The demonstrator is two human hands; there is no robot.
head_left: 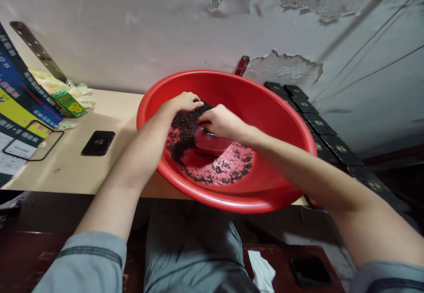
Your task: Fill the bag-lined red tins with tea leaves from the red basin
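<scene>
A big red basin (281,127) stands before me with a heap of dark, dry, tea-like leaves (187,123) in it. Loose bits are strewn over its bottom. My right hand (222,122) grips the edge of a clear plastic container (212,144), tipped low inside the basin beside the heap. What the container holds cannot be made out. Along the far left side of the heap rests my left hand (188,102), its fingers loosely bent and apart, touching the leaves and holding nothing that I can see.
On the tan tabletop (69,169) lie a black lid-like piece (98,143), a green box (69,103) and a wire frame (33,140). Several black boxes (319,124) are stacked to the right. Behind is a peeling wall (149,28). White tissue (261,270) lies below.
</scene>
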